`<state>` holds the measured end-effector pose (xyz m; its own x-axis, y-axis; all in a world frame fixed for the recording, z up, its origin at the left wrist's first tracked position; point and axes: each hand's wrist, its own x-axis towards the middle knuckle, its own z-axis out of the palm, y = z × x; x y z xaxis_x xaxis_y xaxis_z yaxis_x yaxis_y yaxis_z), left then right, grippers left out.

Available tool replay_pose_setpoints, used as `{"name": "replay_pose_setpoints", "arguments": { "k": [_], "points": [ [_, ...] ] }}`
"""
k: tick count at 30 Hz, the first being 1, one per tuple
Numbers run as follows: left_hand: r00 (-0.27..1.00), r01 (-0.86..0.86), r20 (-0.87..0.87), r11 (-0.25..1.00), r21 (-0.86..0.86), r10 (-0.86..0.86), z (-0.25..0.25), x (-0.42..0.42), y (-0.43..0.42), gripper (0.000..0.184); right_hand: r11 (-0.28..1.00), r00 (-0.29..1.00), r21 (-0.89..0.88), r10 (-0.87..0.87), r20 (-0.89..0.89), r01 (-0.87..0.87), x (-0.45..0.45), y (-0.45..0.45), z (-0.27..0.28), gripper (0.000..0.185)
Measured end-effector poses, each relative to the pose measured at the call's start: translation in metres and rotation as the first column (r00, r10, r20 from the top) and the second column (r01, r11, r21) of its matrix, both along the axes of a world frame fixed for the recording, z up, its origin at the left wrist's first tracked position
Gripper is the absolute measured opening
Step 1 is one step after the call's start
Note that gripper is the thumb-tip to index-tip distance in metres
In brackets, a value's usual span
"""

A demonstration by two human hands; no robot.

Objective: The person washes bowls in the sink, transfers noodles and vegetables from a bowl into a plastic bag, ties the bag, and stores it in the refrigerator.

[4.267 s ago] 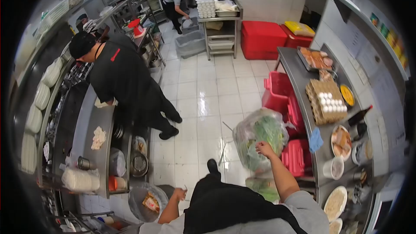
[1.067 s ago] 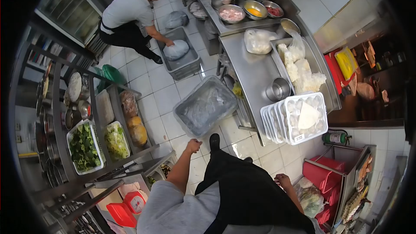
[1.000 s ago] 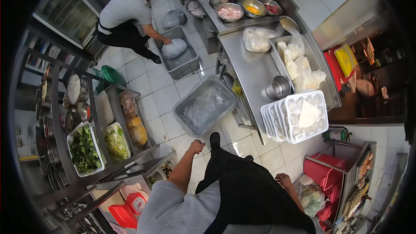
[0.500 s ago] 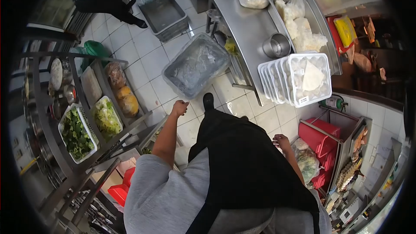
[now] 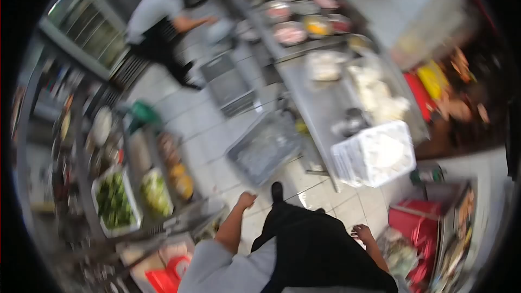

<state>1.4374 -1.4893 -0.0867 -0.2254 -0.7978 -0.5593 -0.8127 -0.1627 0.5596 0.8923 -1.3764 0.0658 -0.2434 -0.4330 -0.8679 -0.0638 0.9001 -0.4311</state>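
My left hand (image 5: pixel 248 199) hangs in front of my body with its fingers curled in, and no object shows in it. Nearest to it is a grey plastic crate (image 5: pixel 264 150) on the floor, apart from the hand, with what looks like a clear liner inside. My right hand (image 5: pixel 362 233) is low at my other side, fingers loosely apart and holding nothing visible. Beyond it, bagged vegetables (image 5: pixel 399 252) lie beside a red bin (image 5: pixel 415 222). Motion blurs the whole view.
A steel counter (image 5: pixel 315 95) carries stacked white trays (image 5: pixel 374 154), a steel pot (image 5: pixel 354 122) and several food bowls (image 5: pixel 290 32). At left, a rack holds a basket of greens (image 5: pixel 114 201). Further off, another person (image 5: pixel 157 16) bends near a second crate (image 5: pixel 228 84).
My view has tilted up, so the counter's far bowls now show and everything sits lower. The other person has leaned further forward, a pale bag still at their hand. My hands stay free.
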Motion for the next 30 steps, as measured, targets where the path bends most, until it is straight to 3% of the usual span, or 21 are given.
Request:
{"name": "replay_pose_setpoints", "arguments": {
  "k": [1, 2, 3, 4, 5, 6, 7, 9, 12, 13, 15, 16, 21, 23, 24, 25, 26, 27, 28, 29, 30],
  "points": [
    [0.999, 0.025, -0.036, 1.000, 0.010, -0.025, -0.018, 0.007, -0.001, 0.043, 0.993, 0.991, -0.041, 0.110, -0.070, -0.113, -0.004, 0.008, -0.016, 0.023],
    [0.963, 0.269, 0.033, 0.960, -0.075, -0.267, -0.053, 0.022, -0.004, 0.040, 0.935, 0.911, 0.018, 0.350, -0.219, -0.354, -0.027, 0.021, -0.058, 0.026],
    [0.985, 0.000, -0.175, 1.000, 0.010, 0.001, -0.034, 0.021, -0.005, 0.035, 0.756, 0.623, 0.068, 0.583, -0.521, -0.651, -0.020, 0.020, -0.045, 0.029],
    [0.888, 0.456, 0.054, 0.862, -0.223, -0.456, -0.037, 0.026, -0.016, 0.028, 0.632, 0.501, 0.080, 0.680, -0.535, -0.771, -0.016, 0.020, -0.034, 0.031],
    [0.809, 0.575, 0.077, 0.758, -0.306, -0.583, -0.045, 0.032, -0.025, 0.024, 0.913, 0.885, -0.064, 0.370, -0.282, -0.402, -0.022, 0.030, -0.053, 0.030],
    [0.766, 0.614, 0.059, 0.700, -0.365, -0.640, -0.056, 0.041, -0.028, 0.022, 0.980, 0.954, -0.059, 0.170, -0.247, -0.190, 0.004, 0.024, -0.019, 0.029],
    [0.724, 0.640, 0.056, 0.641, -0.423, -0.687, -0.071, 0.046, -0.033, 0.020, 0.999, 0.978, -0.038, 0.028, -0.209, -0.036, 0.007, 0.022, -0.017, 0.029],
    [0.637, 0.680, 0.099, 0.496, -0.540, -0.765, -0.099, 0.057, -0.042, 0.021, 0.989, 0.973, -0.092, -0.128, -0.193, 0.112, 0.015, 0.027, -0.015, 0.031],
    [0.437, 0.820, 0.102, 0.350, -0.452, -0.893, -0.090, 0.053, -0.081, 0.021, 0.974, 0.953, -0.087, -0.223, -0.205, 0.210, 0.031, 0.053, -0.027, 0.032],
    [0.480, 0.748, 0.069, 0.367, -0.553, -0.875, -0.089, 0.052, -0.085, 0.021, 0.965, 0.947, -0.096, -0.257, -0.194, 0.242, 0.034, 0.074, -0.032, 0.032],
    [0.548, 0.570, -0.003, 0.376, -0.730, -0.836, -0.053, 0.039, -0.099, 0.021, 0.988, 0.973, 0.011, -0.151, -0.174, 0.155, 0.041, 0.102, -0.038, 0.033],
    [0.529, 0.582, 0.012, 0.353, -0.733, -0.849, -0.041, 0.023, -0.109, 0.021, 0.987, 0.968, -0.010, -0.158, -0.193, 0.159, 0.044, 0.120, -0.048, 0.036],
    [0.301, 0.840, 0.094, 0.217, -0.497, -0.949, 0.006, -0.044, -0.122, 0.025, 0.913, 0.930, 0.177, -0.358, -0.085, 0.368, 0.042, 0.193, -0.092, 0.037],
    [0.389, 0.890, 0.037, 0.365, -0.272, -0.920, 0.012, -0.077, -0.118, 0.026, 0.882, 0.910, 0.225, -0.410, -0.063, 0.413, 0.039, 0.225, -0.113, 0.039],
    [0.521, 0.850, -0.017, 0.520, -0.085, -0.854, 0.010, -0.091, -0.114, 0.027, 0.998, 0.991, 0.013, 0.069, -0.116, -0.068, 0.028, 0.249, -0.151, 0.039],
    [0.711, 0.701, -0.069, 0.699, 0.138, -0.700, 0.008, -0.106, -0.108, 0.027, 0.809, 0.811, -0.147, 0.524, -0.258, -0.569, 0.015, 0.266, -0.181, 0.039],
    [0.853, 0.519, -0.135, 0.789, 0.328, -0.505, 0.007, -0.119, -0.101, 0.028, 0.731, 0.761, -0.241, 0.551, -0.342, -0.638, 0.007, 0.278, -0.202, 0.039],
    [0.935, 0.355, -0.212, 0.792, 0.497, -0.286, 0.006, -0.126, -0.095, 0.030, 0.628, 0.704, -0.327, 0.573, -0.419, -0.706, -0.008, 0.273, -0.185, 0.038],
    [0.964, 0.220, -0.260, 0.740, 0.636, -0.064, 0.003, -0.134, -0.087, 0.031, 0.967, 0.994, -0.246, 0.048, -0.100, -0.071, -0.013, 0.265, -0.169, 0.037],
    [0.969, 0.185, -0.246, 0.747, 0.638, -0.029, 0.004, -0.143, -0.078, 0.033, 0.814, 0.810, 0.051, -0.581, 0.080, 0.578, -0.002, 0.251, -0.125, 0.037],
    [0.980, 0.194, -0.145, 0.832, 0.519, -0.138, 0.014, -0.160, -0.063, 0.035, 0.820, 0.817, 0.021, -0.571, 0.078, 0.571, -0.011, 0.253, -0.116, 0.036]
  ]
}}
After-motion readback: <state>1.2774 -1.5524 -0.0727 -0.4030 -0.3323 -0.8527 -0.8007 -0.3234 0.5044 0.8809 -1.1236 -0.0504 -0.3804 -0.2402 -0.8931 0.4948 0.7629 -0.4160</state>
